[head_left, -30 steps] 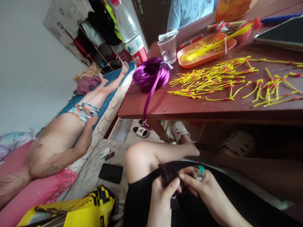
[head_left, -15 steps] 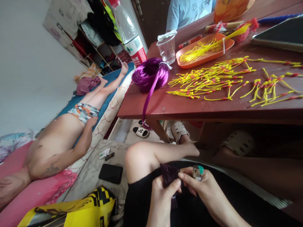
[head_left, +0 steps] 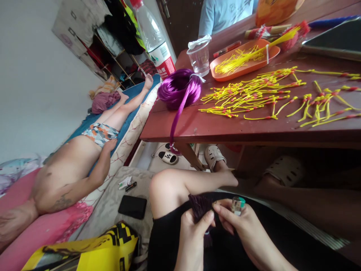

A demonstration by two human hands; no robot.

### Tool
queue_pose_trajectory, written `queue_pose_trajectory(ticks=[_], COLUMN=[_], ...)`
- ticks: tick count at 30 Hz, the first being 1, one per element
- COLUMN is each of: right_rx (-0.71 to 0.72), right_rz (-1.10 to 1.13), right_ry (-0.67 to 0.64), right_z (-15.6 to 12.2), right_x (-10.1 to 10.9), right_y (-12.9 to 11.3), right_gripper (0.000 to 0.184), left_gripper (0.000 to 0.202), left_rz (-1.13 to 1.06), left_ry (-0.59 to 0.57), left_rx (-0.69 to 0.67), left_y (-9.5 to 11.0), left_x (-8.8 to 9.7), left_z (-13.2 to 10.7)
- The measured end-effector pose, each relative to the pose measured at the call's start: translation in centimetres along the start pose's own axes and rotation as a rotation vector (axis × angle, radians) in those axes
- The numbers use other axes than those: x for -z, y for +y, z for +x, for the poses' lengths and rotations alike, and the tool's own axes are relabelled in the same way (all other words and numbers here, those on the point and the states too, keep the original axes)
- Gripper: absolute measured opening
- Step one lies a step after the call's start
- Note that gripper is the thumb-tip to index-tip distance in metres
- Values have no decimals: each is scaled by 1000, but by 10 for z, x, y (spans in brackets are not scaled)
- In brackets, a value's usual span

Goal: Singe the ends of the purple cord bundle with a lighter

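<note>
My left hand (head_left: 196, 227) is closed around a bundle of dark purple cords (head_left: 199, 206), whose upper ends fan out above the thumb. Below the grip, the bundle's lower end hangs over my black clothing, with a light tie around it. Close beside it, my right hand (head_left: 232, 216) has a lighter (head_left: 238, 206) with a green top tucked in its curled fingers. The thumb and forefinger of that hand pinch together at the bundle's right edge; I cannot make out what is between them.
On the red table (head_left: 180, 130) lie a purple cord coil (head_left: 180, 90), yellow knotted cords (head_left: 254, 94), an orange tray (head_left: 242, 69), a plastic cup (head_left: 199, 58) and a bottle (head_left: 156, 45). A phone (head_left: 132, 207) and a yellow bag (head_left: 107, 248) are at left. One person lies on a bed; another sits across.
The cord bundle's fanned end has tipped slightly left. My right hand and the lighter have shifted a little to the right; both hands keep their grip.
</note>
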State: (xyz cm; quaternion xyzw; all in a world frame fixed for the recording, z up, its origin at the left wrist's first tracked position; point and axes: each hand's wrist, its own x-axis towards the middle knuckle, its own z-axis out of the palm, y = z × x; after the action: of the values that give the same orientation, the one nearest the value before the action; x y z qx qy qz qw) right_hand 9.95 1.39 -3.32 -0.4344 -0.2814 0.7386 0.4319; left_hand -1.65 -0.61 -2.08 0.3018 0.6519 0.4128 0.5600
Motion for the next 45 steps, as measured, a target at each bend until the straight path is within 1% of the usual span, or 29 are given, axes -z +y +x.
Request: queue_pose_trajectory(ticks=[5, 9, 13, 21, 26, 30, 32, 35, 38, 40, 43, 45], right_rx=[10, -4, -26, 0, -12, 16, 21, -8, 26, 54, 37, 50], right_rz=[-6, 9, 1, -13, -2, 26, -8, -100, -206, -260, -276, -252], right_ry=[15, 39, 18, -10, -8, -28, -55, -91, -173, -217, -216, -226], right_z=[-1, -1, -1, -1, -1, 4, 9, 14, 14, 12, 9, 7], right_x=[1, 0, -2, -2, 0, 12, 19, 26, 24, 21, 15, 11], right_y=[2, 0, -1, 0, -1, -2, -3, -5, -9, -11, -9, -6], right_gripper=[25, 25, 26, 25, 25, 28, 25, 22, 17, 23, 36, 34], left_gripper=[23, 24, 25, 30, 28, 24, 19, 16, 14, 13, 13, 16], left_rz=[38, 53, 51, 31, 19, 20, 11, 2, 6, 5, 14, 15], left_ry=[5, 23, 32, 58, 77, 116, 145, 174, 194, 197, 194, 189], left_rx=[-2, -11, -26, -49, -51, -53, -36, -8, -10, -7, -12, -16], left_y=[-3, -5, -5, -3, 6, 20, 27, 33, 35, 36, 39, 40], left_x=[3, 3, 1, -3, -5, -5, -4, -1, 2, 3, 2, 1], left_z=[0, 2, 3, 0, -4, -10, -14, -18, -19, -19, -19, -18])
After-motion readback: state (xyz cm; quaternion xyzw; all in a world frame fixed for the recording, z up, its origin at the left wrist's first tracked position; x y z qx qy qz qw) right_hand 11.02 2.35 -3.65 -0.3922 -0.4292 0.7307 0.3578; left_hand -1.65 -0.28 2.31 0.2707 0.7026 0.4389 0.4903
